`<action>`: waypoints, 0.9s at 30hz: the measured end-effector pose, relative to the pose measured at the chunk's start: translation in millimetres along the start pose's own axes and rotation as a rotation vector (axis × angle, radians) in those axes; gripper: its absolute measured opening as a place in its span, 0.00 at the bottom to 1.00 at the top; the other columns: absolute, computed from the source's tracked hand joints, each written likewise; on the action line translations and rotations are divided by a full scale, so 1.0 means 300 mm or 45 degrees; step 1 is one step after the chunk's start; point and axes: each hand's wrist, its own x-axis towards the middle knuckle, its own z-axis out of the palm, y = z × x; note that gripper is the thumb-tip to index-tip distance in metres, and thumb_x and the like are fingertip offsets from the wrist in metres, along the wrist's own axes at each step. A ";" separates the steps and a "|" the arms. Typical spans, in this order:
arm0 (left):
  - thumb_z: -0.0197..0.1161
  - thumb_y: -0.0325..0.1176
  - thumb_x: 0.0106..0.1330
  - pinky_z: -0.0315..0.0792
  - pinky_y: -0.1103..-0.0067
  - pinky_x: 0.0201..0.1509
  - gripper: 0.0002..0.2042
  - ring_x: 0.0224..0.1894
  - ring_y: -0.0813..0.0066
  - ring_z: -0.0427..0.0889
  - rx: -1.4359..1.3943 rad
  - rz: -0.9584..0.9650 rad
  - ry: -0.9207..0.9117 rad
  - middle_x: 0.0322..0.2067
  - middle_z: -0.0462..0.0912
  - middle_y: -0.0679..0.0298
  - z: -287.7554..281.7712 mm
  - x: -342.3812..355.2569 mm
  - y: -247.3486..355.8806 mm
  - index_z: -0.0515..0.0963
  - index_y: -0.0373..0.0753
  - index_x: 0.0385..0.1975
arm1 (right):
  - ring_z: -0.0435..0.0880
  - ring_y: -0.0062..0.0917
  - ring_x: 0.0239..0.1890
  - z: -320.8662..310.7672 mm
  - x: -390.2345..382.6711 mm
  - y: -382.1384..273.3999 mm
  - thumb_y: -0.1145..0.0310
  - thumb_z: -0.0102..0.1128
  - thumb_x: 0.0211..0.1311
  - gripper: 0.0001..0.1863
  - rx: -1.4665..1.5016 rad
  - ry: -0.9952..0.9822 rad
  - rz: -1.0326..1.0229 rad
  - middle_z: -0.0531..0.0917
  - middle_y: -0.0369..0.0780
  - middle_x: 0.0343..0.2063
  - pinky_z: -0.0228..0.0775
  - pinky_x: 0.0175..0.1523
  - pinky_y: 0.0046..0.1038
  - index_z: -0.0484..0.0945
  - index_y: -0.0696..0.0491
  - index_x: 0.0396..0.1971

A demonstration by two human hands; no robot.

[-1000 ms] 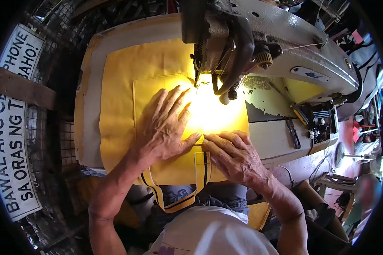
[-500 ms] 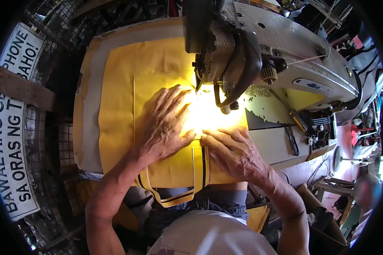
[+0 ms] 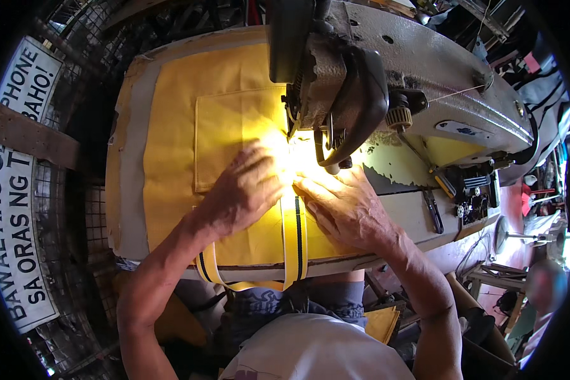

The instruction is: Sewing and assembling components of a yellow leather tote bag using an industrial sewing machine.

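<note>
A yellow fabric panel [image 3: 171, 139] with a stitched-on pocket [image 3: 225, 126] lies under the head of a sewing machine [image 3: 335, 82]. A yellow webbing strap [image 3: 293, 240] with a dark stripe runs up toward the needle and loops over the table's near edge. My left hand [image 3: 244, 190] is over the panel left of the strap, its fingers bent and blurred, the tips washed out by the lamp glare. Right of the strap, my right hand [image 3: 348, 209] lies fairly flat, fingers stretched toward the needle and fingertips at the strap's edge. Glare hides the stitching point.
Right of the machine head, a dark-handled cutting tool [image 3: 433, 211] and a yellow-and-black screwdriver [image 3: 444, 182] lie beside a tray of small metal parts [image 3: 475, 199]. A wire mesh with white signs [image 3: 19, 240] stands at left. Another person [image 3: 544, 285] is at far right.
The yellow panel and strap have moved away from me, toward the machine's far side. My left hand's fingers have bent and drawn in; my right hand has shifted slightly forward.
</note>
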 end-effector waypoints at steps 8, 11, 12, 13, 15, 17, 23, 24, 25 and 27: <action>0.64 0.24 0.57 0.69 0.63 0.68 0.12 0.55 0.58 0.79 -0.151 0.004 0.236 0.46 0.81 0.57 0.003 0.015 -0.007 0.82 0.33 0.42 | 0.76 0.36 0.46 0.009 0.014 0.017 0.69 0.60 0.63 0.19 0.009 0.004 -0.012 0.81 0.42 0.45 0.62 0.52 0.41 0.78 0.53 0.54; 0.65 0.24 0.57 0.70 0.63 0.67 0.11 0.54 0.59 0.79 -0.147 -0.025 0.260 0.45 0.81 0.57 0.006 0.030 -0.049 0.81 0.33 0.41 | 0.79 0.41 0.52 -0.005 0.045 0.030 0.70 0.60 0.63 0.19 -0.029 -0.078 0.056 0.82 0.44 0.50 0.65 0.58 0.44 0.79 0.54 0.54; 0.65 0.24 0.57 0.71 0.63 0.66 0.11 0.54 0.59 0.80 -0.178 -0.030 0.231 0.44 0.81 0.57 -0.010 0.043 -0.057 0.81 0.33 0.41 | 0.79 0.41 0.52 -0.002 0.055 0.036 0.70 0.60 0.63 0.19 -0.091 -0.061 0.045 0.83 0.45 0.49 0.65 0.59 0.45 0.79 0.54 0.55; 0.65 0.24 0.57 0.71 0.63 0.65 0.11 0.53 0.60 0.80 -0.204 -0.033 0.207 0.44 0.81 0.58 -0.022 0.058 -0.061 0.81 0.33 0.40 | 0.80 0.42 0.52 -0.004 0.063 0.044 0.69 0.60 0.64 0.20 -0.158 -0.042 0.030 0.83 0.46 0.48 0.65 0.61 0.45 0.79 0.53 0.56; 0.66 0.24 0.57 0.73 0.65 0.63 0.11 0.51 0.60 0.81 -0.132 -0.004 0.228 0.42 0.82 0.58 -0.012 0.067 -0.071 0.81 0.33 0.40 | 0.79 0.41 0.54 -0.002 0.061 0.056 0.69 0.60 0.64 0.20 -0.181 -0.023 0.012 0.83 0.46 0.48 0.64 0.63 0.45 0.79 0.52 0.56; 0.66 0.25 0.57 0.74 0.67 0.62 0.10 0.50 0.60 0.81 -0.225 -0.065 0.237 0.42 0.82 0.58 -0.010 0.067 -0.076 0.81 0.32 0.38 | 0.79 0.41 0.54 -0.004 0.050 0.057 0.68 0.62 0.63 0.20 -0.123 -0.139 0.110 0.83 0.45 0.49 0.66 0.62 0.45 0.80 0.53 0.55; 0.66 0.26 0.59 0.74 0.69 0.60 0.08 0.49 0.61 0.81 -0.135 -0.025 0.310 0.41 0.82 0.58 -0.009 0.062 -0.074 0.81 0.32 0.36 | 0.75 0.41 0.61 -0.063 -0.178 0.026 0.74 0.69 0.56 0.19 -0.351 0.365 0.279 0.79 0.44 0.53 0.65 0.66 0.45 0.81 0.54 0.50; 0.66 0.26 0.59 0.74 0.69 0.60 0.08 0.49 0.61 0.81 -0.137 -0.023 0.312 0.41 0.82 0.58 -0.005 0.067 -0.078 0.81 0.32 0.36 | 0.75 0.40 0.62 -0.094 -0.244 0.046 0.74 0.68 0.57 0.19 -0.479 0.455 0.396 0.79 0.43 0.54 0.65 0.66 0.44 0.82 0.54 0.51; 0.65 0.26 0.60 0.74 0.68 0.62 0.07 0.49 0.62 0.82 -0.132 -0.032 0.304 0.41 0.83 0.58 0.002 0.077 -0.086 0.82 0.32 0.36 | 0.75 0.40 0.62 -0.138 -0.302 0.057 0.76 0.66 0.59 0.19 -0.569 0.582 0.516 0.79 0.43 0.56 0.66 0.66 0.42 0.82 0.55 0.52; 0.65 0.27 0.60 0.73 0.67 0.63 0.07 0.50 0.62 0.82 -0.107 -0.048 0.289 0.41 0.83 0.59 0.003 0.086 -0.094 0.82 0.33 0.37 | 0.75 0.40 0.62 -0.169 -0.413 0.127 0.79 0.60 0.66 0.18 -0.727 0.854 0.698 0.77 0.46 0.59 0.67 0.66 0.39 0.79 0.57 0.56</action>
